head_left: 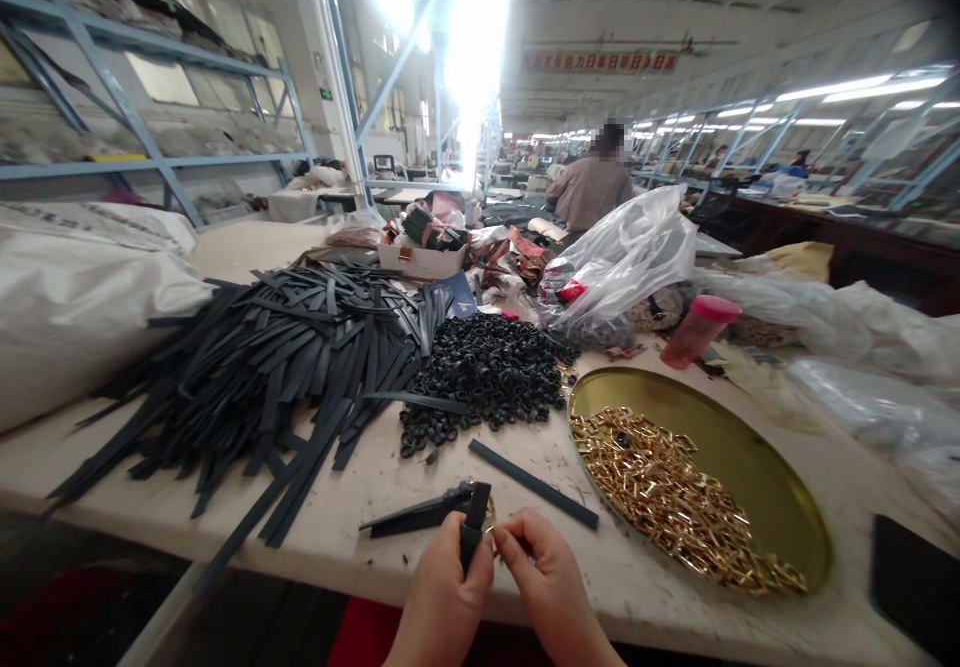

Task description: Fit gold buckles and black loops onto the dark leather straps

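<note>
My left hand is closed around a black strap that stands up between thumb and fingers at the table's front edge. A bit of gold metal shows beside the strap. Against it, my right hand is pinched; what its fingertips hold, if anything, is too small to name. Just behind my left hand lie a few black straps in a small bunch. A single black strap lies flat beyond my right hand. Small black loops form a heap farther back.
A large pile of black strips covers the left. On the right, a gold tray holds many gold buckles. Behind are a pink-lidded jar, a clear plastic bag and a white box. A person is farther off.
</note>
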Available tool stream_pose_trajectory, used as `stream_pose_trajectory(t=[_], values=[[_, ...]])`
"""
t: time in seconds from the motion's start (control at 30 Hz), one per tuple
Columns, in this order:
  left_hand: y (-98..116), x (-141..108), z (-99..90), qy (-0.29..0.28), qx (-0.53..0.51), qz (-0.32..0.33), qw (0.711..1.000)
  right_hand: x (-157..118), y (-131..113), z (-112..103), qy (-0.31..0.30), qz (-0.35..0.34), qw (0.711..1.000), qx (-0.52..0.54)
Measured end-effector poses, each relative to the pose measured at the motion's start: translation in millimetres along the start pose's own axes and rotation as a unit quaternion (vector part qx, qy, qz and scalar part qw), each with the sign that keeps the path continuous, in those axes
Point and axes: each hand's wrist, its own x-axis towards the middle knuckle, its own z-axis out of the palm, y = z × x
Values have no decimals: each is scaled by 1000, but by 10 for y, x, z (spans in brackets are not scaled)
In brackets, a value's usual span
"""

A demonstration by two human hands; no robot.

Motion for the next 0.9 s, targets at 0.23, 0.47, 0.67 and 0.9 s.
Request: stream_pose_trajectory(t=[0.23, 0.47, 0.67, 0.9], values=[[-33, 2, 34, -7, 48, 2, 999, -20, 2, -43, -25, 16, 999, -12], [-1, -14, 14, 10, 108, -9, 994, -95, 42, -3, -9, -26, 995, -96], [50, 18, -35, -20, 50, 17, 998, -68, 83, -47, -15, 2, 998, -55], [-2, -27, 0, -29, 59, 4, 998, -181, 81, -59, 19, -145, 966, -215]])
